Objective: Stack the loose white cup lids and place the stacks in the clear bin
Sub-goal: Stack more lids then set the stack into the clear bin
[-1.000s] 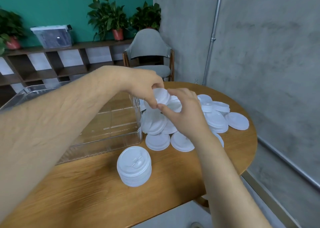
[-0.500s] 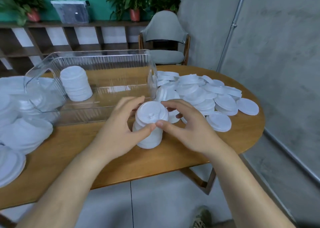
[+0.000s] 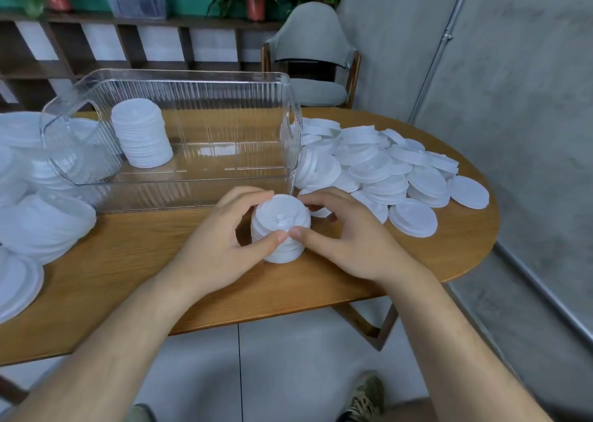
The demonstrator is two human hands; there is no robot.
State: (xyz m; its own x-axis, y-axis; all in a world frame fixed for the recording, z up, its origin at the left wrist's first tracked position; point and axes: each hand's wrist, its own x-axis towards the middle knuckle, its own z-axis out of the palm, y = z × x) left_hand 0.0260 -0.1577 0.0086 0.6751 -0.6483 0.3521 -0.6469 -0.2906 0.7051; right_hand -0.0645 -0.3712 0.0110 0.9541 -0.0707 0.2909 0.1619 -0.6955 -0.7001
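A person's left hand [image 3: 221, 245] and right hand [image 3: 349, 242] curl around a short stack of white plastic cup lids [image 3: 280, 225], thumbs meeting at its front, on the oval wooden table [image 3: 128, 261] just before the clear ribbed plastic bin [image 3: 192, 76]. Only 1 finished stack [image 3: 141, 139] stands inside the bin. Heaps of loose white lids [image 3: 385, 164] flank it, so most of the work appears to remain.

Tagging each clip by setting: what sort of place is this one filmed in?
Probably an office lounge or meeting corner: a wooden table with a grey padded chair behind it, a low wooden shelf holding potted plants, and a bare concrete wall.
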